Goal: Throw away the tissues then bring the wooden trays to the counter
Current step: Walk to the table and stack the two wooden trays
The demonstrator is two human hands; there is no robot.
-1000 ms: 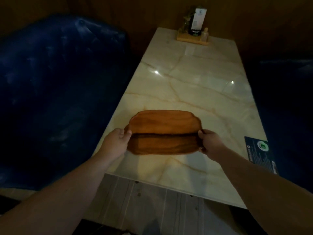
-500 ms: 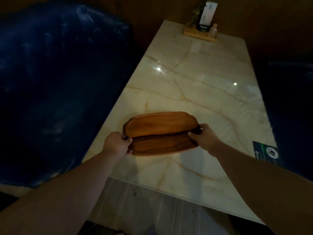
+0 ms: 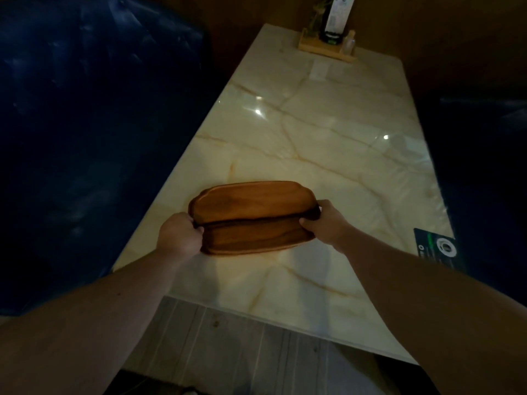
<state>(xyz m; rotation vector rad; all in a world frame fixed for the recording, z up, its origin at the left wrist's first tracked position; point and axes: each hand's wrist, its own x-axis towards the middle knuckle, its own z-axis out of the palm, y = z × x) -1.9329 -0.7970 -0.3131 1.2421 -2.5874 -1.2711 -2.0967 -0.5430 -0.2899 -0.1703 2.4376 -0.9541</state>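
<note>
It looked like a dim restaurant booth — a long marble-patterned table (image 3: 328, 143) ran between dark blue padded seats (image 3: 94, 132), against a wood-panelled wall (image 3: 427, 27). At its far end stood a small wooden condiment stand (image 3: 328, 51) with a menu card (image 3: 338, 14) — and a printed sticker (image 3: 436, 248) lay near one edge.

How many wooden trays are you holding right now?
2, stacked: the upper tray sits on the lower tray, gripped by the left hand and right hand above the marble table. More underneath could be hidden.
</note>
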